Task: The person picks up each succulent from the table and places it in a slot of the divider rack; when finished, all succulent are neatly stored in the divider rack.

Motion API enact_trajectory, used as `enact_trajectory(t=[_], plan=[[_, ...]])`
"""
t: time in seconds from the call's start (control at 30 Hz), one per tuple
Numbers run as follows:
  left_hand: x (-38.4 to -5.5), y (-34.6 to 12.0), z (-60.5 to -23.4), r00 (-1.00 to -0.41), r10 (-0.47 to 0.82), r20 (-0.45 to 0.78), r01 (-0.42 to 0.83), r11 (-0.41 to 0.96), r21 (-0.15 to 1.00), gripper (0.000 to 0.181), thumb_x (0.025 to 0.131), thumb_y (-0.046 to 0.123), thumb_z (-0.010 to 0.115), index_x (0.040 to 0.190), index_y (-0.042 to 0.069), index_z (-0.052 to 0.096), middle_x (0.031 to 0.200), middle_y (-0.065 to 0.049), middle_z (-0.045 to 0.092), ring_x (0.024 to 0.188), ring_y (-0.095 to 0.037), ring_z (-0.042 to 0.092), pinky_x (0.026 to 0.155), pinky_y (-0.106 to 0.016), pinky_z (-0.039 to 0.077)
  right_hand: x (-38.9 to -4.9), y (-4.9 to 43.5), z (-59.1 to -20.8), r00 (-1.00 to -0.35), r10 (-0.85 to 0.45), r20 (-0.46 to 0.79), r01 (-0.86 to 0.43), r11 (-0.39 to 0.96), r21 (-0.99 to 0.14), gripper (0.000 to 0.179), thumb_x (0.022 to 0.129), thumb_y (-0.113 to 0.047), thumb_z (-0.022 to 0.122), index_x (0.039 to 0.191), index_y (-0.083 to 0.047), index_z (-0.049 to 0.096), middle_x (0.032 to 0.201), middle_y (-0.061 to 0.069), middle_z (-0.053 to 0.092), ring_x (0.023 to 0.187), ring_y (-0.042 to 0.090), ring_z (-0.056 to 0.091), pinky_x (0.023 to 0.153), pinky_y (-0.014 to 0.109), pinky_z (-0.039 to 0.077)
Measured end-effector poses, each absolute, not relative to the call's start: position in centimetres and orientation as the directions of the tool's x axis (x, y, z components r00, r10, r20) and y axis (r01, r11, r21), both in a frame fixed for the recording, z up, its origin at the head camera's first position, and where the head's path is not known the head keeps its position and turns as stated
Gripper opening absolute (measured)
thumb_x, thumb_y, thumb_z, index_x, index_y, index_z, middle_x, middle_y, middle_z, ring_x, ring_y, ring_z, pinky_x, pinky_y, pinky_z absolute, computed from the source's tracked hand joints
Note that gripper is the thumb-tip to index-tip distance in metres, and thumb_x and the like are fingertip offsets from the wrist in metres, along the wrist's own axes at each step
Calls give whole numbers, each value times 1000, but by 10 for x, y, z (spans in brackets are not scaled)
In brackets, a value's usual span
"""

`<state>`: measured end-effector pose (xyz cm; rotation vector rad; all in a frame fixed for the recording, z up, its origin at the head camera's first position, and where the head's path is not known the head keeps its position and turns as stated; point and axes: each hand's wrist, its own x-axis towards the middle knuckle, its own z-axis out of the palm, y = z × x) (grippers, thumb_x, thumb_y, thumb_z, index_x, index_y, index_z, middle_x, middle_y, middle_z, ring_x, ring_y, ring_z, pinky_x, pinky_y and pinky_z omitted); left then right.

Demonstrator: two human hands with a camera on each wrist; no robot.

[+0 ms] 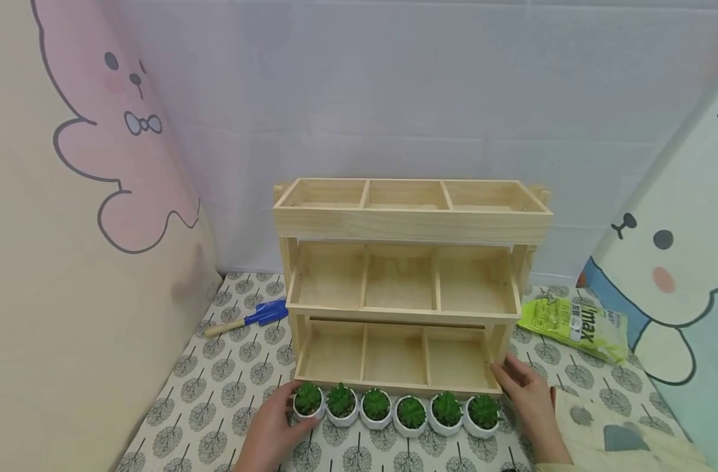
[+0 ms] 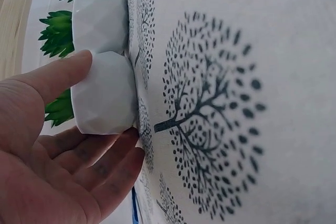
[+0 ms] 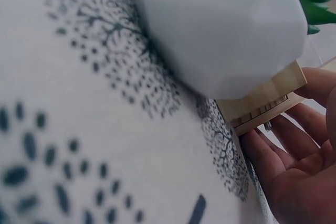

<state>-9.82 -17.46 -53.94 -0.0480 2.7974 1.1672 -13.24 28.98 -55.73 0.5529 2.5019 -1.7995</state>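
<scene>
Several small potted succulents with white faceted pots stand in a row before a three-tier wooden shelf [image 1: 412,226]. My left hand [image 1: 273,429] is at the leftmost potted succulent [image 1: 308,401]. In the left wrist view its thumb presses one side of that white pot [image 2: 105,93], while the fingers curl along the other side near the cloth. At the far end of the row, my right hand [image 1: 527,400] grips the lower right corner of the shelf. The right wrist view has the thumb on the wooden edge [image 3: 270,95] and the fingers behind it, close beside the rightmost pot [image 3: 220,30].
A blue toy-like shovel [image 1: 267,313] with a wooden handle lies left of the shelf. On the right lies a green and yellow bag [image 1: 577,326]. A tree-patterned cloth [image 1: 211,410] covers the table, and curtains with cartoon animals surround it.
</scene>
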Motion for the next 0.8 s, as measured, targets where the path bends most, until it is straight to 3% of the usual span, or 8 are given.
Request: enact_trajectory(t=[0.33,0.8], plan=[[-97,-174,-540,-994,3,-105,-73,698,712,78,73,29,96,139,5,62,117,-9,69,93,-23,69,81,-49,59,-131,291,-561,-941,274,-200,278,282,-918,72,103,-38,67,161,-8,37,160,22,40,142,41,45,106,44,47],[-94,-174,-540,-995,-4,-101,-77,681,728,77,73,28,96,139,6,62,124,-14,69,100,-31,70,86,-53,59,-132,290,-559,-940,280,-194,277,298,-914,70,104,-32,67,160,-4,37,159,25,39,142,43,45,104,45,47]])
